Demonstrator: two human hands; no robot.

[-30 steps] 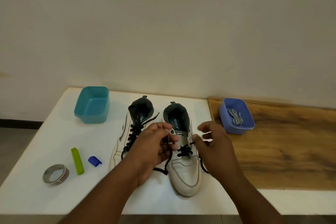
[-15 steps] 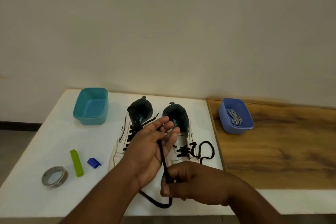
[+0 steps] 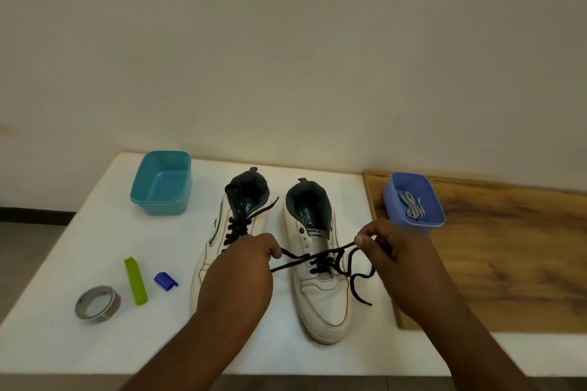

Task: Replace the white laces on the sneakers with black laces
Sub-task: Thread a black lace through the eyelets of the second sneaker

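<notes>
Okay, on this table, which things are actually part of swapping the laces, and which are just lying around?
Part of the job:
right sneaker
left sneaker
black lace, held by left hand and right hand
blue tub with pale laces

Lying about:
teal tub
tape roll
green clip
small blue piece

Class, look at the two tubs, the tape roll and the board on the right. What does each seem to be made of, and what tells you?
Teal tub and blue tub: probably plastic, smooth moulded walls, even colour, soft sheen.
Tape roll: grey, slightly shiny band, perhaps metallic or cloth tape; unclear.
Board: wood or wood-look laminate, brown grain streaks, matte.
</notes>
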